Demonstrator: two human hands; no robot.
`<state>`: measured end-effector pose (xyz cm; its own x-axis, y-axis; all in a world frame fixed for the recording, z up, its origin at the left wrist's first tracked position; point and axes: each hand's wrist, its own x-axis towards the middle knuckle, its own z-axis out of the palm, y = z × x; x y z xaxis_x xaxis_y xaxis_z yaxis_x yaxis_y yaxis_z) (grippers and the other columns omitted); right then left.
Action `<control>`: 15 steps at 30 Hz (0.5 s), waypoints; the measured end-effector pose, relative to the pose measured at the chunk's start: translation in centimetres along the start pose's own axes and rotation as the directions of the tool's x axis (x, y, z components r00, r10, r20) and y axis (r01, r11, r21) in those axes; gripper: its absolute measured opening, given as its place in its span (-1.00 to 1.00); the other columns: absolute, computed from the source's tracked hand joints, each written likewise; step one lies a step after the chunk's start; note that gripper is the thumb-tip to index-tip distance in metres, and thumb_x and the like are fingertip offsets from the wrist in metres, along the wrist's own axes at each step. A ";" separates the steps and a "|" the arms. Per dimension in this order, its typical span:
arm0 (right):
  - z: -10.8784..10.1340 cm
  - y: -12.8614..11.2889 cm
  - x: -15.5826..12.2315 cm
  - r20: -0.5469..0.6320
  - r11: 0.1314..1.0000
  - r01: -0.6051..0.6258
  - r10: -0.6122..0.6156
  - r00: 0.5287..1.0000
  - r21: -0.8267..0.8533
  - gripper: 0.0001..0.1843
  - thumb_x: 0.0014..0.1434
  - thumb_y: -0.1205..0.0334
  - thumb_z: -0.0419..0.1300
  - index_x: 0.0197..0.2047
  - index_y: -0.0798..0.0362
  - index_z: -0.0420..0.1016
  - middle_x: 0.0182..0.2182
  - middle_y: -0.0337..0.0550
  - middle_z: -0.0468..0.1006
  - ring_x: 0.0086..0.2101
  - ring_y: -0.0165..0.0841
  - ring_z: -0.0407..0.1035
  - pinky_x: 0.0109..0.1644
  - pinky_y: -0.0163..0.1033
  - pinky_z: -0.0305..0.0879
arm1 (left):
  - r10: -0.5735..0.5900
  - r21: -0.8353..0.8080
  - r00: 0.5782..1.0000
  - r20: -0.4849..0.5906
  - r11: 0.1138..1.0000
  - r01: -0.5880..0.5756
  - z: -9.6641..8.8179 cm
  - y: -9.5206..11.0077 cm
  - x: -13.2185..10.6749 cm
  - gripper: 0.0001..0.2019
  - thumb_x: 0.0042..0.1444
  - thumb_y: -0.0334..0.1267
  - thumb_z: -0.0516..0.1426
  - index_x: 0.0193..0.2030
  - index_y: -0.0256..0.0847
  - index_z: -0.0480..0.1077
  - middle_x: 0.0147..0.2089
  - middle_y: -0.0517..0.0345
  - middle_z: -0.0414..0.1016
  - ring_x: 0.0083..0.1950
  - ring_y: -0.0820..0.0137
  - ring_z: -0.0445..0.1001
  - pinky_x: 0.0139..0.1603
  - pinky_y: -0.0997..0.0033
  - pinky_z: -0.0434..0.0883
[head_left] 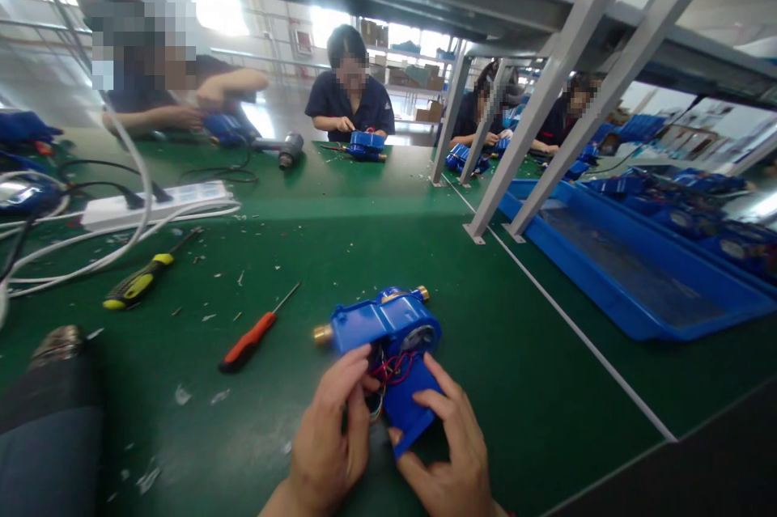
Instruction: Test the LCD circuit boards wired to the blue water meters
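A blue water meter (380, 321) with brass threaded ends lies on the green bench in front of me. Its blue cover (408, 400) hangs open towards me, with red, black and yellow wires (394, 369) running between it and the body. My right hand (452, 444) grips the cover by its edges, thumb at the near corner and fingers along the right side. On the other side, my left hand (337, 412) has its bent fingers closed at the wires, by the body's near edge. Its fingertips are partly hidden.
Left of the meter lie a red-black screwdriver (248, 341), a yellow-black screwdriver (138, 281) and a dark heat gun (52, 420). Behind them is a white power strip (158, 204) with cables. Metal posts (534, 112) and a blue tray (631, 315) stand right. Several co-workers sit opposite.
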<state>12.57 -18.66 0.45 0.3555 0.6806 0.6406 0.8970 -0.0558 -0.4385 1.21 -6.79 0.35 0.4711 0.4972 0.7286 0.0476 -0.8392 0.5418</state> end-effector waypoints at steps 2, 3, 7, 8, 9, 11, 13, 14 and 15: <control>-0.3 0.0 0.8 0.011 0.991 0.109 -0.108 0.994 -0.079 -0.56 -0.08 0.28 0.24 -0.08 0.05 0.29 0.03 0.08 0.37 -0.07 -0.10 0.34 -0.12 -0.03 0.33 | -0.034 0.019 0.999 -0.014 0.999 0.034 -0.3 -0.5 0.3 -0.63 0.10 -0.59 -0.03 0.05 -0.32 0.19 0.07 -0.08 0.27 -0.10 0.48 0.41 -0.02 0.46 0.40; -0.5 0.0 1.3 0.025 0.982 0.151 -0.149 0.989 -0.113 -0.54 -0.08 0.25 0.25 -0.06 0.04 0.30 0.02 0.07 0.39 -0.08 -0.09 0.34 -0.13 -0.02 0.33 | -0.056 0.027 0.998 -0.015 0.998 0.056 -0.5 -0.7 0.4 -0.65 0.10 -0.58 -0.02 0.04 -0.32 0.20 0.07 -0.07 0.27 -0.07 0.45 0.40 -0.05 0.47 0.41; -1.4 -0.3 3.7 0.082 0.967 0.208 -0.198 0.977 -0.149 -0.48 -0.06 0.19 0.23 0.00 0.07 0.31 -0.02 0.03 0.44 -0.11 -0.11 0.36 -0.12 -0.03 0.34 | -0.076 0.038 0.996 -0.045 0.996 0.078 -2.0 -0.5 0.2 -0.66 0.09 -0.54 -0.01 0.03 -0.27 0.22 0.07 -0.05 0.27 0.05 0.33 0.33 -0.06 0.39 0.42; -1.6 -0.4 4.4 0.084 0.967 0.214 -0.203 0.975 -0.138 -0.47 -0.07 0.19 0.23 0.01 0.10 0.30 -0.05 0.04 0.46 -0.13 -0.11 0.37 -0.13 -0.03 0.35 | -0.070 0.029 0.995 -0.068 0.997 0.072 -2.4 -0.1 0.0 -0.66 0.09 -0.53 -0.01 0.02 -0.26 0.22 0.07 -0.05 0.28 0.06 0.31 0.32 -0.03 0.35 0.40; -1.8 -0.5 5.2 0.091 0.968 0.219 -0.209 0.974 -0.123 -0.44 -0.07 0.18 0.23 0.02 0.14 0.29 -0.08 0.05 0.48 -0.15 -0.11 0.38 -0.15 -0.04 0.36 | -0.075 0.012 0.993 -0.089 0.997 0.076 -2.6 0.5 -0.3 -0.67 0.09 -0.50 -0.01 0.02 -0.25 0.23 0.06 -0.05 0.28 0.05 0.29 0.32 -0.01 0.32 0.38; -2.1 -0.9 6.6 0.126 0.969 0.227 -0.214 0.969 -0.100 -0.41 -0.07 0.15 0.24 0.03 0.18 0.29 -0.14 0.05 0.50 -0.18 -0.11 0.39 -0.18 -0.04 0.37 | -0.142 -0.070 0.985 -0.094 0.988 0.136 -2.6 1.7 -0.9 -0.70 0.13 -0.40 -0.03 0.02 -0.21 0.24 0.03 -0.03 0.31 0.00 0.29 0.35 -0.05 0.32 0.37; -2.3 -1.3 7.6 0.187 0.961 0.257 -0.235 0.954 -0.105 -0.44 -0.06 0.14 0.26 0.02 0.15 0.31 -0.12 0.02 0.50 -0.18 -0.11 0.38 -0.18 -0.03 0.37 | -0.305 -0.216 0.952 -0.021 0.931 0.293 -2.0 3.0 -1.1 -0.71 0.16 -0.27 -0.02 0.03 -0.15 0.24 -0.06 0.02 0.38 -0.14 0.34 0.40 -0.15 0.38 0.39; -2.4 -1.5 7.9 0.219 0.950 0.287 -0.257 0.941 -0.120 -0.45 -0.05 0.13 0.27 0.02 0.13 0.32 -0.09 0.01 0.49 -0.16 -0.10 0.38 -0.16 -0.02 0.36 | -0.401 -0.295 0.915 0.039 0.870 0.394 -1.6 3.5 -1.0 -0.71 0.16 -0.22 -0.01 0.03 -0.14 0.24 -0.12 0.05 0.41 -0.20 0.36 0.42 -0.19 0.41 0.40; -2.4 -1.7 8.1 0.245 0.936 0.326 -0.287 0.926 -0.137 -0.46 -0.03 0.12 0.27 0.02 0.11 0.32 -0.05 0.00 0.47 -0.14 -0.09 0.38 -0.14 -0.02 0.35 | -0.490 -0.366 0.865 0.108 0.789 0.493 -1.2 3.9 -0.8 -0.71 0.15 -0.18 0.01 0.01 -0.13 0.26 -0.16 0.08 0.42 -0.24 0.37 0.43 -0.22 0.43 0.40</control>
<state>14.54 -14.80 7.92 0.0078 0.8251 0.5649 0.9909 0.0697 -0.1156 -0.01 -10.15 2.38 0.4792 0.8176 0.3192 -0.0524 -0.3364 0.9403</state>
